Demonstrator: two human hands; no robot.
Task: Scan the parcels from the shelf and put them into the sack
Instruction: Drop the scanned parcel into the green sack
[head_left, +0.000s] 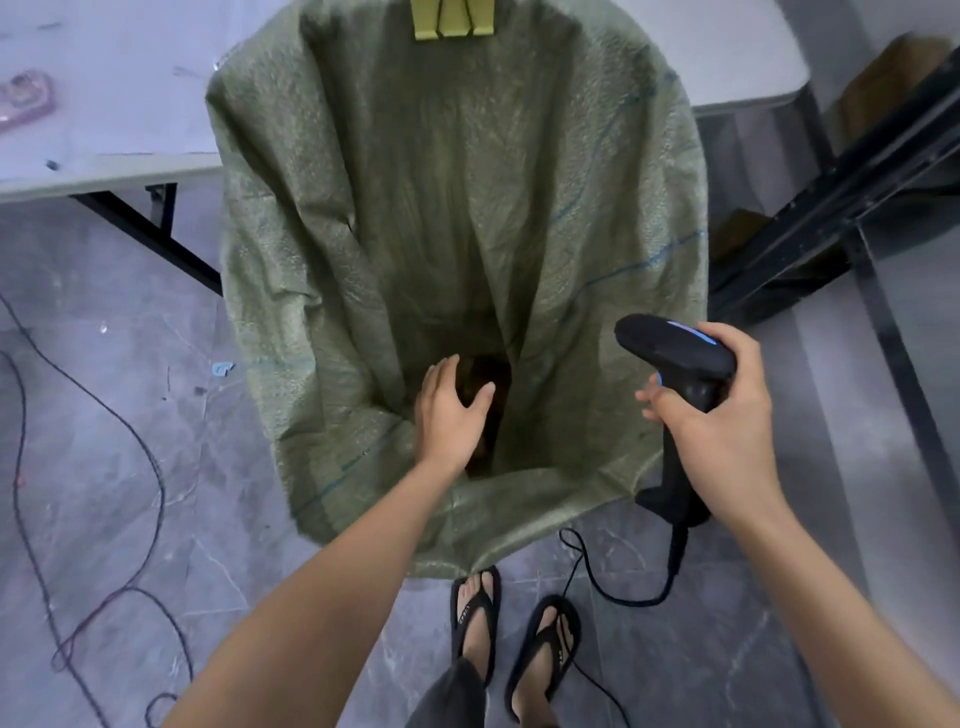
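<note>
A large green woven sack (395, 218) hangs open in front of me, clipped at its top edge. Deep in its dark bottom lies something brown (491, 379), a parcel as far as I can tell, mostly hidden. My left hand (449, 415) hovers over the sack's mouth with fingers spread and relaxed, holding nothing. My right hand (722, 421) grips the handle of a black barcode scanner (675, 353) at the sack's right rim, its head pointing left. The scanner's cable (613, 587) trails down to the floor.
A grey folding table (104, 104) stands behind the sack on the left, with a pink item (26, 98) on it. A black metal shelf frame (852, 208) with brown boxes (883, 78) is at the right. Loose cables (130, 467) cross the floor at left. My feet in sandals (519, 644) stand below the sack.
</note>
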